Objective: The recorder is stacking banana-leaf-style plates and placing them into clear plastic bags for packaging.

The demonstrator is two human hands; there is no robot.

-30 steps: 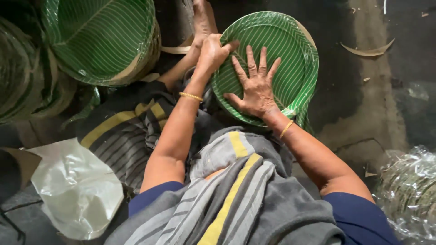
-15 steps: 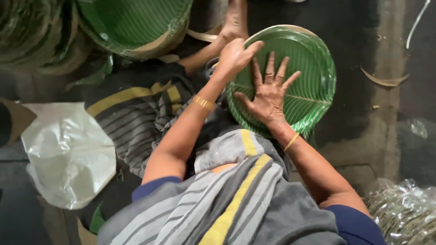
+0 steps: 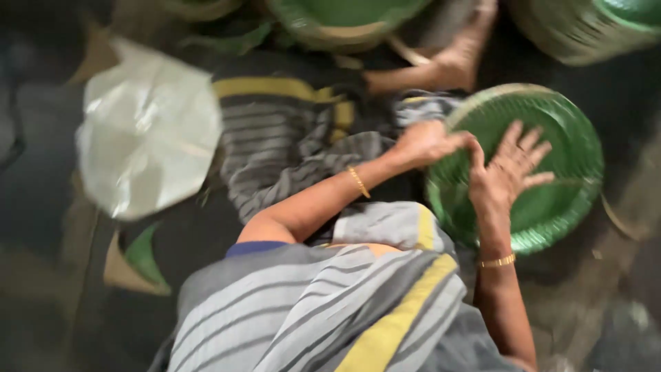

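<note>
Both hands press the green plate (image 3: 544, 200), left hand (image 3: 428, 142) gripping its rim, right hand (image 3: 508, 172) flat, fingers spread.

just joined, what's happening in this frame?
A person sitting on the floor has both hands on a round green plate lying in front of them. The right hand lies flat on the plate's face with its fingers spread; the left hand is at the plate's near-left rim. More green plates sit in stacks along the top edge, and a crumpled pale plastic bag lies to the left. The frame is motion-blurred, so finer detail is unclear.
</note>
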